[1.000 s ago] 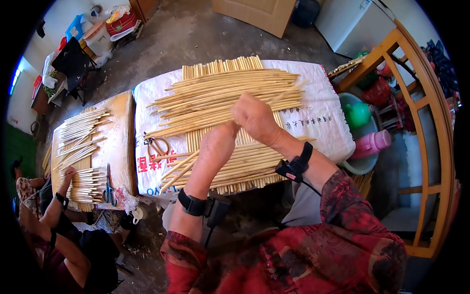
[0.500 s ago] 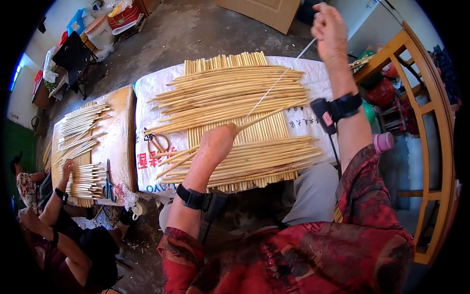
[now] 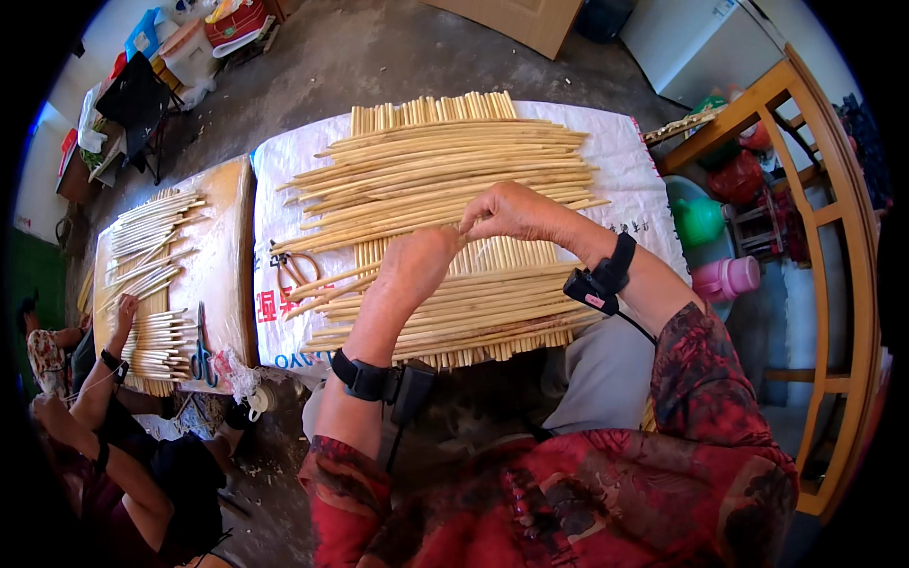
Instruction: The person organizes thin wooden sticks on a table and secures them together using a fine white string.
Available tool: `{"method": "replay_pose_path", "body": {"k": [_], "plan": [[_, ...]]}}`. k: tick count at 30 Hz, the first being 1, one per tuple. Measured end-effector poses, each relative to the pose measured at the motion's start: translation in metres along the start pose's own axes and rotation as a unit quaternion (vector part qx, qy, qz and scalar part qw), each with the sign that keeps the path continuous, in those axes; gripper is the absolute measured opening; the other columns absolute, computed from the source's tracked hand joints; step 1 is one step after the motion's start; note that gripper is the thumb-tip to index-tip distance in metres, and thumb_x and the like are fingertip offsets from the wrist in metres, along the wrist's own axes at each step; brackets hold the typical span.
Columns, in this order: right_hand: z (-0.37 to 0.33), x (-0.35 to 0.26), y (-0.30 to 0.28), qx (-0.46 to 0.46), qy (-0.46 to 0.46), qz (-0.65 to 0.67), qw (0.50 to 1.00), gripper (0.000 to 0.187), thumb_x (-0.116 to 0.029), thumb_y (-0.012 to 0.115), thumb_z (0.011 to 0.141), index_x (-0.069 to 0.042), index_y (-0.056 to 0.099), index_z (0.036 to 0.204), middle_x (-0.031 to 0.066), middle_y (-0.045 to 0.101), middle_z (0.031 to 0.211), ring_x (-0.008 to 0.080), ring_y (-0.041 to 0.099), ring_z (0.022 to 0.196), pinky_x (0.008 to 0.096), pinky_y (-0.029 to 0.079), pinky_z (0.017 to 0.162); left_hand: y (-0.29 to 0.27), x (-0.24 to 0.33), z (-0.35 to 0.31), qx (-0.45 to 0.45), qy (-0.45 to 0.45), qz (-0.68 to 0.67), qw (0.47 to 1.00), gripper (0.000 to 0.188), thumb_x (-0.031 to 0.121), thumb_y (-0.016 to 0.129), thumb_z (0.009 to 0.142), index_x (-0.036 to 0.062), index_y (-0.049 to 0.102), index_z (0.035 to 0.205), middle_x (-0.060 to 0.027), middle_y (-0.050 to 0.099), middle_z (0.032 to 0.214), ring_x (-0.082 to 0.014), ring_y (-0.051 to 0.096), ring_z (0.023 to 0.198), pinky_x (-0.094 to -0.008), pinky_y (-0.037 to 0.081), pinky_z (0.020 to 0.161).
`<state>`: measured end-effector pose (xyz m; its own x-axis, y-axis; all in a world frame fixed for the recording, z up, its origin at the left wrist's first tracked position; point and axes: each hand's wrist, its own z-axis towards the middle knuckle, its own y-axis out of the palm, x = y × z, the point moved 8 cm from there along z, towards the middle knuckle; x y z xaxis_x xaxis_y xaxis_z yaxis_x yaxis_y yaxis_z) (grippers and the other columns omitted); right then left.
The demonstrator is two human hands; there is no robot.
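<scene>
While the left hand point(image 3: 418, 265) curls tightly around sticks point(image 3: 327, 299), probably steadying them, the right hand point(image 3: 502, 210) pinches just beside, its hold unclear.

A: What do we see around the black folding chair point(image 3: 133, 106)?
B: We see a pale wall point(image 3: 43, 194) left of it and a dark grey, scuffed floor point(image 3: 327, 76) to its right
A: And farther right of the chair?
B: We find a light wooden door point(image 3: 519, 19), then a white cabinet point(image 3: 674, 52), then a barred wooden frame point(image 3: 833, 381)
</scene>
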<state>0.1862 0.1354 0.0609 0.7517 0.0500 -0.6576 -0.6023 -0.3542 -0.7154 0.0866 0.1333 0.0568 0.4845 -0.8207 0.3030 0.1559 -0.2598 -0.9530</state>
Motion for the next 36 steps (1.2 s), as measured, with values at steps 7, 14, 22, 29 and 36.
{"method": "replay_pose_path", "body": {"k": [7, 14, 22, 29, 36], "plan": [[-0.002, -0.004, 0.002, 0.040, -0.034, 0.053, 0.997, 0.013, -0.015, 0.065, 0.077, -0.003, 0.063, 0.082, 0.0031, 0.060, 0.067, 0.0088, 0.053, 0.063, 0.0240, 0.043, 0.061, 0.013, -0.014, 0.001, -0.001, -0.010, -0.016, 1.000, 0.018, 0.018, 0.048, 0.086, 0.0052, 0.060, 0.082, -0.0162, 0.061, 0.074, -0.0362, 0.060, 0.072, -0.0436, 0.048, 0.060], [-0.010, 0.012, -0.029, 0.247, -0.033, 0.105, 0.963, 0.015, -0.016, 0.063, 0.079, -0.002, 0.061, 0.084, 0.0031, 0.057, 0.068, 0.0085, 0.051, 0.064, 0.0252, 0.042, 0.060, 0.037, -0.028, 0.006, -0.030, -0.026, -0.049, 0.998, 0.021, 0.020, 0.047, 0.087, 0.0042, 0.059, 0.081, -0.0181, 0.060, 0.075, -0.0376, 0.059, 0.075, -0.0445, 0.047, 0.063], [0.003, 0.059, -0.027, 0.253, 0.060, 0.402, 0.878, 0.013, -0.013, 0.054, 0.089, -0.001, 0.055, 0.091, 0.0046, 0.061, 0.084, 0.0035, 0.043, 0.054, 0.0160, 0.036, 0.043, 0.064, -0.033, 0.007, -0.095, -0.085, -0.140, 0.982, 0.027, 0.026, 0.048, 0.087, 0.0011, 0.059, 0.083, -0.0202, 0.059, 0.076, -0.0388, 0.057, 0.079, -0.0455, 0.045, 0.069], [0.014, 0.063, -0.008, 0.246, 0.055, 0.585, 0.771, 0.009, -0.010, 0.049, 0.089, -0.002, 0.051, 0.085, 0.0123, 0.062, 0.084, 0.0040, 0.044, 0.049, 0.0165, 0.031, 0.037, 0.080, -0.040, 0.008, -0.040, -0.009, -0.083, 0.996, 0.022, 0.022, 0.050, 0.084, 0.0029, 0.060, 0.078, -0.0174, 0.060, 0.078, -0.0354, 0.056, 0.079, -0.0423, 0.045, 0.072], [0.024, 0.077, -0.003, 0.266, 0.063, 0.596, 0.755, 0.010, -0.010, 0.049, 0.089, 0.000, 0.051, 0.085, 0.0129, 0.061, 0.082, 0.0047, 0.045, 0.051, 0.0173, 0.032, 0.038, 0.080, -0.030, 0.007, -0.091, 0.036, -0.021, 0.995, 0.019, 0.020, 0.050, 0.084, 0.0060, 0.061, 0.076, -0.0145, 0.059, 0.075, -0.0334, 0.054, 0.082, -0.0403, 0.044, 0.074]]}}
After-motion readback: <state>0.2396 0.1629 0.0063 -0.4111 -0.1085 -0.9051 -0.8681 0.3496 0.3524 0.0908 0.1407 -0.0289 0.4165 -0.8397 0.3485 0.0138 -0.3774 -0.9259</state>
